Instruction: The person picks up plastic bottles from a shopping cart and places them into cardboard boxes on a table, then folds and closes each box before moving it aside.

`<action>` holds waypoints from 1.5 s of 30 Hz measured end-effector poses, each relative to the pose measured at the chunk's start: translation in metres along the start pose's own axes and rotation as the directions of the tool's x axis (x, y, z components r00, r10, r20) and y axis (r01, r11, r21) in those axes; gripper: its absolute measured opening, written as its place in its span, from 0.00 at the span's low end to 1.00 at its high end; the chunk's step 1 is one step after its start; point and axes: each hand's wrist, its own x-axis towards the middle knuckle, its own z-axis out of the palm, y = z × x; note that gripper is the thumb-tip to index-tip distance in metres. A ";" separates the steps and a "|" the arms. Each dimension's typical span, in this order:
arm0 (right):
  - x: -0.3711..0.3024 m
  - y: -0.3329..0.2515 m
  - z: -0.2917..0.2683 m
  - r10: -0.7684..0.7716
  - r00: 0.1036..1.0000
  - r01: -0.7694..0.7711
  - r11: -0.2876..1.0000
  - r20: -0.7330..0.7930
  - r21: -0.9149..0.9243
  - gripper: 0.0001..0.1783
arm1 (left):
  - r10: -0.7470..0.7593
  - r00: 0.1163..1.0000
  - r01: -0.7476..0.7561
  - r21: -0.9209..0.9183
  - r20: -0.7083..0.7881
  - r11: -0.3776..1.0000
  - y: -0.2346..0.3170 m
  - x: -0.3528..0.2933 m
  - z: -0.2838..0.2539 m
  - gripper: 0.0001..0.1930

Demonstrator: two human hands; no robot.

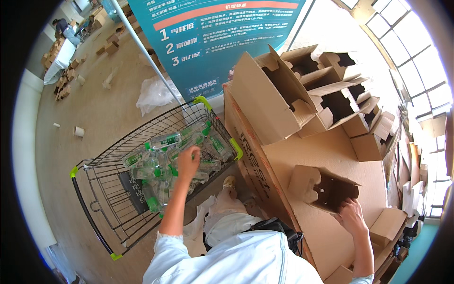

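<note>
My left hand (188, 162) reaches over the shopping cart (101, 206), right above a heap of clear plastic bottles (165, 140) with green caps and labels. Its fingers are curled, and whatever they may hold is hidden. On the large cardboard surface to the right, my right hand (351, 216) grips the near right edge of a small open cardboard box (302, 183). The box lies with its opening toward the right, its flaps are spread, and its inside is dark.
Several open cardboard boxes (279, 113) are grouped at the far end of the large carton (279, 203). A teal printed banner (222, 47) stands beyond the cart. Clear plastic wrap (155, 97) lies on the floor. More cartons (388, 225) are at the right; a person (66, 31) is far left.
</note>
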 end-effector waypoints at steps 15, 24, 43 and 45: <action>0.001 -0.040 0.001 0.242 0.969 -0.248 0.935 0.055 0.255 0.12 | -0.616 0.465 -0.266 0.764 0.636 0.588 -0.189 -0.021 0.088 0.39; 0.004 -0.048 0.000 0.297 0.950 -0.254 0.917 -0.100 0.309 0.14 | -0.507 0.536 -0.419 0.734 0.675 0.534 -0.162 -0.009 0.074 0.39; -0.007 -0.049 -0.002 0.247 0.966 -0.215 0.931 -0.077 0.296 0.20 | -0.549 0.515 -0.428 0.752 0.658 0.501 -0.216 -0.033 0.098 0.51; -0.010 -0.046 0.003 0.257 0.963 -0.221 0.927 -0.085 0.304 0.17 | -0.561 0.504 -0.400 0.753 0.657 0.523 -0.204 -0.032 0.094 0.53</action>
